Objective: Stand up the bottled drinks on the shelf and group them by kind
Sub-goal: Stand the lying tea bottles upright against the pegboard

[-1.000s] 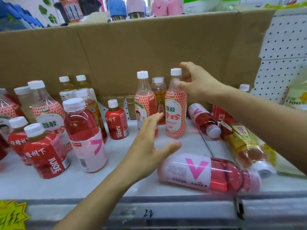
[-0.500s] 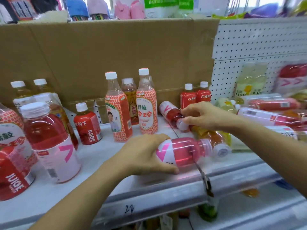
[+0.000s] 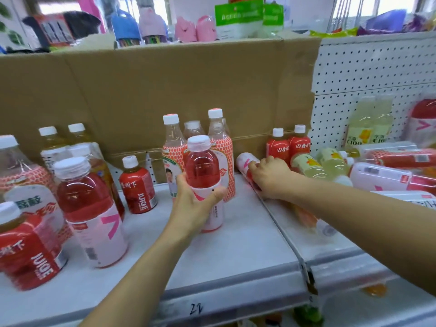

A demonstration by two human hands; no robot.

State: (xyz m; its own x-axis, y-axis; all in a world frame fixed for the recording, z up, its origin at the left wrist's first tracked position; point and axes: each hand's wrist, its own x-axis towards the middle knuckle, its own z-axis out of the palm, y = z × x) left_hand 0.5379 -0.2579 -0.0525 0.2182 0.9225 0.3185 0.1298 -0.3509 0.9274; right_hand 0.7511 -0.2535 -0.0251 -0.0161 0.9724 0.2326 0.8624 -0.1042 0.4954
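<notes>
The light is bright and even. It comes from overhead and from windows [image 3: 389, 8] behind the top of the cardboard [image 3: 165, 90], where the panes burn out to white. The white shelf [image 3: 236, 256] shows only faint, soft shadows under both forearms. Small highlights glint on the pink bottle [image 3: 203, 171] gripped by the left hand [image 3: 195, 208]; this bottle is fairly sharp. The lying bottle [image 3: 244, 161] under the right hand [image 3: 271, 178] is smeared by motion. So are the heaped bottles [image 3: 379, 175] at far right and the juice bottle [image 3: 26, 251] at lower left. The goods on top [image 3: 151, 27] look soft. The wide lens bows the shelf's front edge and the pegboard [image 3: 377, 67] lines.
</notes>
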